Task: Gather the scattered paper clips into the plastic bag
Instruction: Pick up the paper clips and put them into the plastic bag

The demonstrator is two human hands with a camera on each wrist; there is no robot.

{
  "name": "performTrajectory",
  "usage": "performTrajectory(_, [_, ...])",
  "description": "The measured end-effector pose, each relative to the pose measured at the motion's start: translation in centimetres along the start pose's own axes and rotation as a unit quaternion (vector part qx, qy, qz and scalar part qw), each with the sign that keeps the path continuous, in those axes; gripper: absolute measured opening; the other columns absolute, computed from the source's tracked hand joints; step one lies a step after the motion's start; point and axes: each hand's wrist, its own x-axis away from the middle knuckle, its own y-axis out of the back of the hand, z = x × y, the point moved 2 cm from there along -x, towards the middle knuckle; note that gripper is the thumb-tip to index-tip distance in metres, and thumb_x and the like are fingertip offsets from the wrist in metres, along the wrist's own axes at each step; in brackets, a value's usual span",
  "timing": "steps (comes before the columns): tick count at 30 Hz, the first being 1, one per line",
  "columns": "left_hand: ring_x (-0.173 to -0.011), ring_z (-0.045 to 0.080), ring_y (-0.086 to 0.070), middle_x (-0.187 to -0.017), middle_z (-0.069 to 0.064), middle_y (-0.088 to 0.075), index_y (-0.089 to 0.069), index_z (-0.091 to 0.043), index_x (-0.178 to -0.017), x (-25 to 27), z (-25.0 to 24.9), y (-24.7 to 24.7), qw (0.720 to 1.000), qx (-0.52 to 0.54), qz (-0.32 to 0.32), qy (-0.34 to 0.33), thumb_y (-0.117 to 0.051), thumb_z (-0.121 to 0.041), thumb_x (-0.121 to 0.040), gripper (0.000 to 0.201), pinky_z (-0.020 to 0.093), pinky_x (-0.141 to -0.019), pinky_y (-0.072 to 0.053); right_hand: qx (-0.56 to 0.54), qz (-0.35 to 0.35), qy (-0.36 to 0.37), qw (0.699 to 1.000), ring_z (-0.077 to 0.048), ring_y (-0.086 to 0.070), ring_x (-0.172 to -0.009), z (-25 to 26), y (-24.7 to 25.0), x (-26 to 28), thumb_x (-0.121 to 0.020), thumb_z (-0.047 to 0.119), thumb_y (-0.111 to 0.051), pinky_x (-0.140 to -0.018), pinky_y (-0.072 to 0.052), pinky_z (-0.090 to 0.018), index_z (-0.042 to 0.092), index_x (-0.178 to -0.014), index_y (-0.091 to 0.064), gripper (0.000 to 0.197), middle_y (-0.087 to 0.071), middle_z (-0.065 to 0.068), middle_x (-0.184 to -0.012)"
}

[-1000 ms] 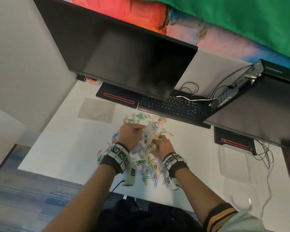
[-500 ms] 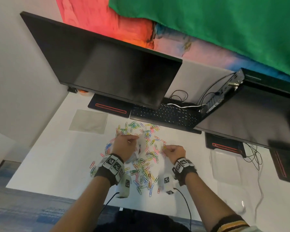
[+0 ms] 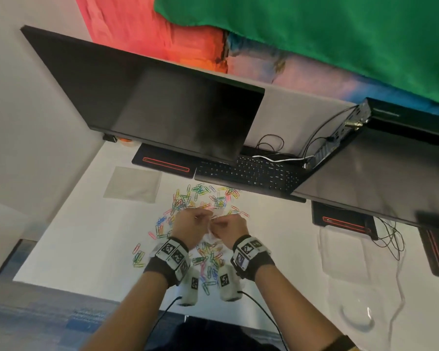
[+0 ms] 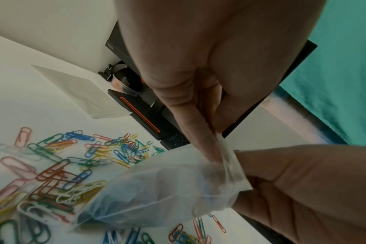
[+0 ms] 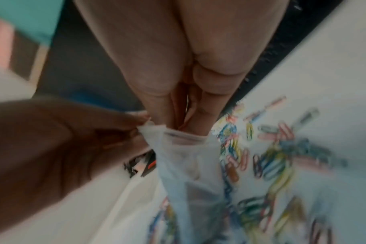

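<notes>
Many coloured paper clips (image 3: pixel 203 191) lie scattered on the white desk (image 3: pixel 86 236), in front of and under my hands. A small clear plastic bag (image 3: pixel 211 235) hangs between my hands above them. In the left wrist view, thumb and forefinger of my left hand (image 4: pixel 217 145) pinch the rim of the bag (image 4: pixel 157 189). The bunched fingers of my right hand (image 5: pixel 188 127) dip into the bag's (image 5: pixel 188 165) open mouth. A thin pale sliver shows between those fingers. The bag's contents are too blurred to make out.
A black keyboard (image 3: pixel 251 173) and a dark monitor (image 3: pixel 162 105) stand just behind the clips. A second monitor (image 3: pixel 378 178) overhangs the right side. A flat clear bag (image 3: pixel 133 183) lies at the back left. Clear plastic (image 3: pixel 345 249) and cables (image 3: pixel 390 236) lie to the right.
My right hand left the clips on the desk, where it was half a second ago, and came up to the bag's mouth. My left hand kept hold of the bag.
</notes>
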Motion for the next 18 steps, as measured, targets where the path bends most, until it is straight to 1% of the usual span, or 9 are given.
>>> performTrajectory(1, [-0.066,0.015,-0.068,-0.072,0.002,-0.073,-0.077,-0.012,-0.098,0.1,0.0,-0.1,1.0,-0.003,0.004,0.0,-0.06,-0.004,-0.09,0.02,0.028,-0.074,-0.059,0.038,-0.002,0.023,0.999,-0.025,-0.068,-0.074,0.3,-0.1,-0.1,-0.084,0.015,-0.069,-0.077,-0.056,-0.031,0.006,-0.085,-0.078,0.013,-0.074,-0.016,-0.08])
performTrajectory(4, [-0.071,0.015,-0.068,-0.085,0.003,-0.074,-0.076,-0.01,-0.102,0.4,-0.1,-0.3,1.0,-0.011,0.009,0.009,-0.061,-0.002,-0.089,0.021,0.025,-0.076,-0.057,0.117,0.02,0.074,0.99,-0.023,-0.065,-0.071,0.6,-0.2,-0.4,-0.085,0.006,-0.059,-0.075,-0.052,-0.026,0.009,-0.088,-0.079,0.02,-0.075,-0.011,-0.08])
performTrajectory(7, [-0.076,0.018,-0.07,-0.087,0.005,-0.075,-0.076,-0.01,-0.104,0.6,0.2,-0.3,1.0,-0.005,0.003,0.021,-0.06,0.0,-0.088,0.025,0.03,-0.08,-0.059,0.138,0.058,0.091,0.985,-0.024,-0.067,-0.081,0.7,0.5,-0.6,-0.086,0.007,-0.06,-0.086,-0.053,-0.029,0.007,-0.09,-0.078,0.018,-0.075,-0.011,-0.086])
performTrajectory(9, [-0.079,0.02,-0.073,-0.088,0.006,-0.076,-0.076,-0.012,-0.105,0.6,0.3,-0.3,1.0,0.002,-0.003,0.027,-0.06,-0.001,-0.089,0.025,0.028,-0.079,-0.059,0.123,0.054,0.115,0.984,-0.023,-0.068,-0.077,0.9,1.3,-0.7,-0.085,0.009,-0.064,-0.088,-0.05,-0.026,0.007,-0.086,-0.078,0.014,-0.075,-0.011,-0.082])
performTrajectory(11, [-0.076,0.023,-0.073,-0.084,0.007,-0.075,-0.076,-0.012,-0.104,0.5,0.2,-0.4,0.999,0.013,-0.01,0.034,-0.059,-0.001,-0.09,0.024,0.019,-0.07,-0.058,0.115,0.04,0.148,0.982,-0.019,-0.068,-0.072,1.0,1.9,-0.8,-0.085,0.012,-0.066,-0.081,-0.052,-0.025,0.009,-0.083,-0.079,0.014,-0.075,-0.007,-0.078])
performTrajectory(14, [-0.067,0.025,-0.072,-0.083,0.009,-0.073,-0.075,-0.011,-0.103,0.0,0.2,-0.4,0.997,0.052,-0.029,0.049,-0.058,0.0,-0.092,0.022,0.02,-0.063,-0.059,0.055,0.049,0.172,0.982,-0.008,-0.067,-0.071,0.6,2.4,-1.2,-0.087,0.012,-0.067,-0.074,-0.051,-0.016,0.013,-0.089,-0.078,0.012,-0.075,0.003,-0.084])
performTrajectory(15, [-0.064,0.02,-0.071,-0.084,0.007,-0.073,-0.075,-0.011,-0.104,-0.1,0.3,-0.3,0.997,0.053,-0.037,0.05,-0.058,-0.001,-0.093,0.022,0.018,-0.062,-0.058,0.012,0.036,0.161,0.986,-0.005,-0.067,-0.072,0.3,3.0,-1.5,-0.087,0.012,-0.067,-0.074,-0.052,-0.014,0.013,-0.092,-0.078,0.012,-0.074,0.006,-0.086])
performTrajectory(16, [-0.064,0.016,-0.071,-0.086,0.006,-0.074,-0.075,-0.013,-0.104,-0.3,0.6,-0.2,0.996,0.052,-0.045,0.05,-0.058,-0.003,-0.094,0.023,0.016,-0.063,-0.058,-0.033,0.012,0.14,0.99,-0.005,-0.068,-0.073,-0.1,3.7,-2.1,-0.087,0.012,-0.068,-0.075,-0.055,-0.016,0.014,-0.095,-0.077,0.012,-0.074,0.006,-0.088])
performTrajectory(18, [-0.065,0.015,-0.072,-0.089,0.006,-0.075,-0.076,-0.017,-0.102,-0.4,1.1,0.2,0.994,0.067,-0.059,0.059,-0.057,-0.005,-0.095,0.023,0.021,-0.069,-0.06,-0.05,-0.049,0.091,0.993,-0.009,-0.069,-0.085,-2.0,5.2,-4.0,-0.088,0.014,-0.066,-0.084,-0.055,-0.023,0.015,-0.104,-0.074,0.017,-0.074,0.0,-0.101])
